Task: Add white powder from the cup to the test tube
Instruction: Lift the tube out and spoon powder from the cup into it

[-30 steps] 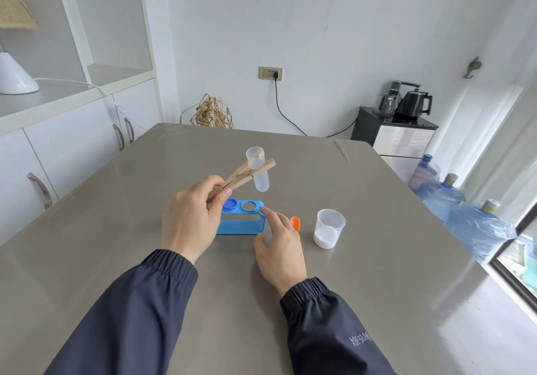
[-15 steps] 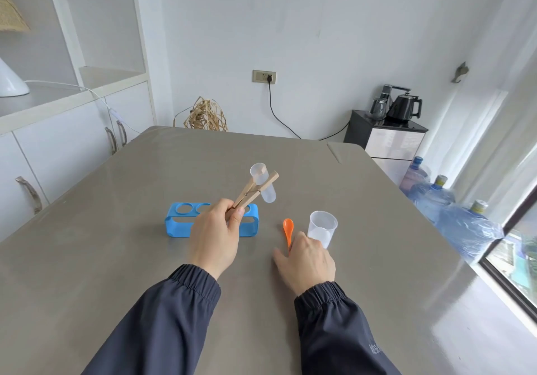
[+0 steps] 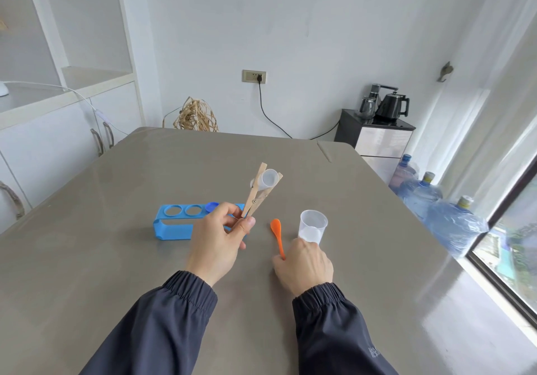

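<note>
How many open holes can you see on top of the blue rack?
2: both at the left end of the blue rack. A blue cap fills a third; the left hand may hide more.

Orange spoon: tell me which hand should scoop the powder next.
Right. The right hand already has its grip on the orange spoon handle, beside the cup of white powder. The left hand is busy holding the wooden clamp with the test tube.
</note>
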A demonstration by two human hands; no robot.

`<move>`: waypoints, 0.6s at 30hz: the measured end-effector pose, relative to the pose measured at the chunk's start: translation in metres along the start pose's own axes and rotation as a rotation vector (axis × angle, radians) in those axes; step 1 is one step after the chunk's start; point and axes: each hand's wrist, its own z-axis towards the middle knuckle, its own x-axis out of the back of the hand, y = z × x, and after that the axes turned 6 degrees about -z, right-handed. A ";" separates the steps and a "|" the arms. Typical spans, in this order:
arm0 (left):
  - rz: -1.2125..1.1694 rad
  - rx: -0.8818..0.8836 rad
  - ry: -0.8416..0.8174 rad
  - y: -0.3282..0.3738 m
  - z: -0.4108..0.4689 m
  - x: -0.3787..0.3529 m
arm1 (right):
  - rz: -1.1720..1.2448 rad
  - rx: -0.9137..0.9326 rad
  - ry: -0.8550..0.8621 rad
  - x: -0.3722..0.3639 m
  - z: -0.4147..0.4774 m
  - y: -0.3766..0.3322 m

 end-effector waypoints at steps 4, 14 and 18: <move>-0.049 0.001 -0.048 0.002 -0.002 -0.001 | 0.008 -0.005 0.021 -0.002 0.001 0.000; -0.260 0.045 -0.088 0.000 -0.002 -0.005 | 0.302 0.010 0.222 0.002 0.005 0.001; -0.259 0.016 -0.113 0.002 -0.004 -0.005 | 0.496 0.023 0.343 0.002 0.006 0.003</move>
